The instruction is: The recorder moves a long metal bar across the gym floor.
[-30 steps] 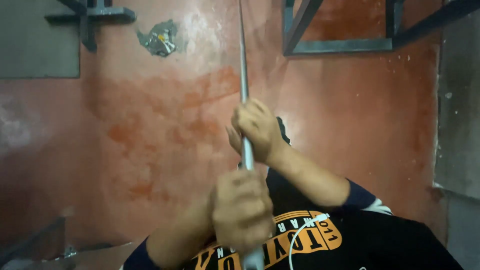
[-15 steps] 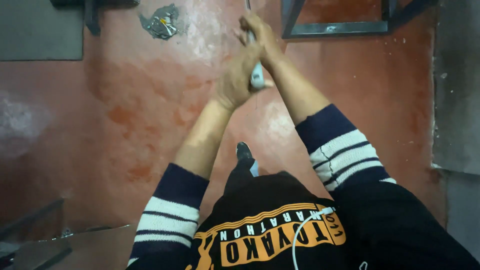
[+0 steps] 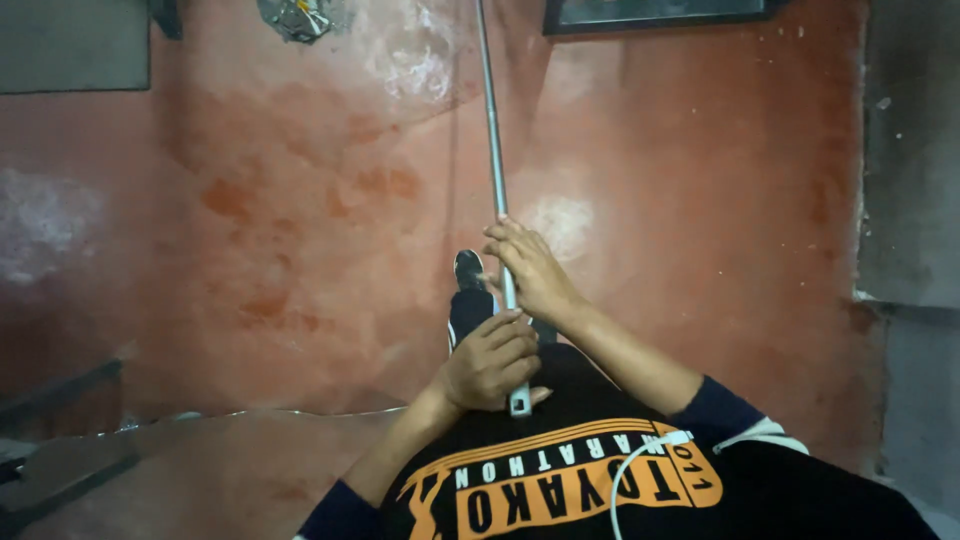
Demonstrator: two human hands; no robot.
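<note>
We grip a thin metal pole (image 3: 492,150) at centre frame: our left hand (image 3: 490,362) is closed round its lower end, our right hand (image 3: 528,270) wrapped round it just above. The pole runs up out of the top edge, over a worn red floor (image 3: 250,250). A shoe (image 3: 469,270) shows beside our hands.

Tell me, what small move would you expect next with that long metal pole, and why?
Probably a push forward along the floor. Both hands grip the pole near its end, left hand below right hand, drawn close to the body, while the shaft reaches out over the red floor.
</note>
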